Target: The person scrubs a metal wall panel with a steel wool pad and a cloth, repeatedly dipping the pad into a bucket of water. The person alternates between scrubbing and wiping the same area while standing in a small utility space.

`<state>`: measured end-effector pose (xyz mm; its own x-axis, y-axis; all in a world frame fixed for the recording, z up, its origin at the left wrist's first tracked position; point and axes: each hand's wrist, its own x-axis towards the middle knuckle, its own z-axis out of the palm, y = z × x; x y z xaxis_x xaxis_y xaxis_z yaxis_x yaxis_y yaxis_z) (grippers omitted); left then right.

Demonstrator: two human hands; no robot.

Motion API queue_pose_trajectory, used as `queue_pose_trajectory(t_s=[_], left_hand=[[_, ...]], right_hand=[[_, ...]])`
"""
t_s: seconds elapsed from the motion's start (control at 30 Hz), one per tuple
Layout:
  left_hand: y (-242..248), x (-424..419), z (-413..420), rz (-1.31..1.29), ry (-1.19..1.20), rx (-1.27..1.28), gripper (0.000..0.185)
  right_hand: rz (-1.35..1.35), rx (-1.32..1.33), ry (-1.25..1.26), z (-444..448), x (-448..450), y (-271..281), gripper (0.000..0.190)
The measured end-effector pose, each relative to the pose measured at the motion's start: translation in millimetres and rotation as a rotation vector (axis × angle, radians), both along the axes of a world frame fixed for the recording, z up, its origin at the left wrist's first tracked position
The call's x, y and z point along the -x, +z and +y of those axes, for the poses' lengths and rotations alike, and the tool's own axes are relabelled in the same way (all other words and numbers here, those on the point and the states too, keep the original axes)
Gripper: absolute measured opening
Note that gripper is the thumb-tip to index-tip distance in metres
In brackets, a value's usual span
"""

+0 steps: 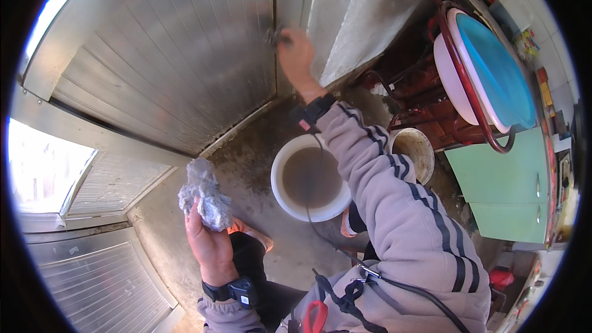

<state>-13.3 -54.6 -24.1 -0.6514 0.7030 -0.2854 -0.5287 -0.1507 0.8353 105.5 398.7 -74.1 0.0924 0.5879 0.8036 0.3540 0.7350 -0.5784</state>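
A crumpled, wet-looking grey-white rag [206,196] is held in my left hand [210,245], raised in front of the low wall. My right hand [298,62] reaches forward to the edge of a ribbed metal door panel [185,64]. Its fingers close around a small dark object [273,36] against the metal; blur hides whether this is a scourer or a door fitting. Below my right forearm a white bucket [279,189] stands on the floor, holding murky brown water [310,178].
A second, stained bucket [416,152] stands right of the first. Pink and blue basins [497,69] lean in a dark red metal frame [462,74] beside a green cabinet [504,189]. A black cable [323,240] hangs across my front. The concrete floor [296,252] looks wet in places.
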Motion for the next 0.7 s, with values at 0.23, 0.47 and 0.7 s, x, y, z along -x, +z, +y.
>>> queue_pose_trajectory(t_s=[0.23,0.47,0.7], left_hand=[[-0.7,6.1,-3.8,0.060,-0.051,-0.040,0.033],[3.7,4.7,-4.8,-0.052,0.034,0.053,0.037],[0.1,6.3,-6.1,0.067,-0.017,0.036,0.043]], right_hand=[[-0.012,-0.090,-0.104,43.9,-2.3,46.0,0.024],[-0.136,0.235,-0.092,12.0,5.5,-59.4,0.022],[0.064,-0.117,-0.046,42.1,-1.2,48.8,0.026]])
